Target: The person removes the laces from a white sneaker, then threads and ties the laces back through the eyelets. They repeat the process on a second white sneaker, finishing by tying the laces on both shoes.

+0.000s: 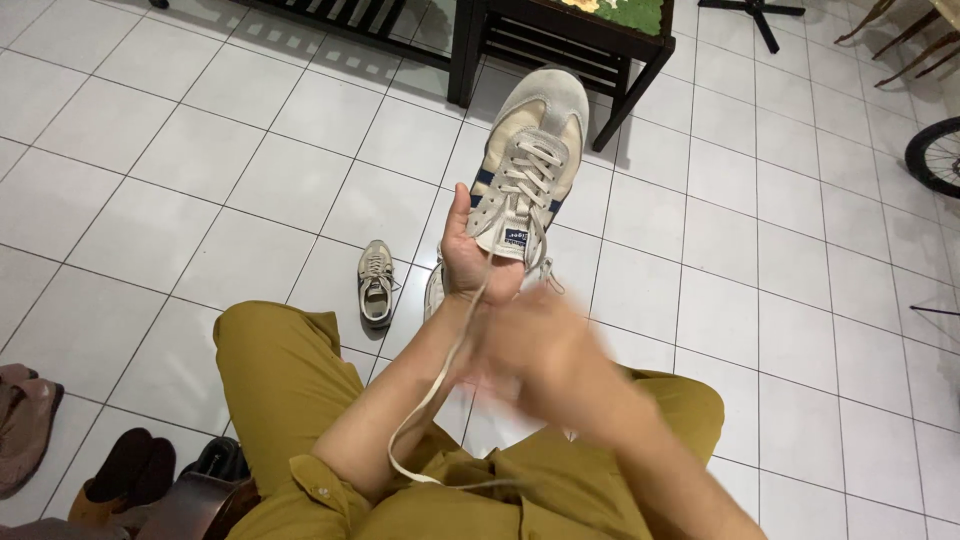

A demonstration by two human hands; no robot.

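My left hand (466, 258) grips the heel end of a cream sneaker (530, 150) with dark blue side stripes, holding it up over the floor, toe pointing away. A long pale shoelace (436, 385) trails from the shoe's top eyelets down across my left forearm to my lap. My right hand (535, 350) is blurred with motion just below the shoe, close to the lace; its fingers look closed, apparently on the lace. A matching second sneaker (376, 283) lies on the tiles to the left.
I sit in mustard-yellow clothes on a white tiled floor (200, 180). A dark wooden table (560, 45) stands ahead. Brown shoes (120, 475) and sandals (25, 420) lie at lower left. A bicycle wheel (935, 155) shows at the right edge.
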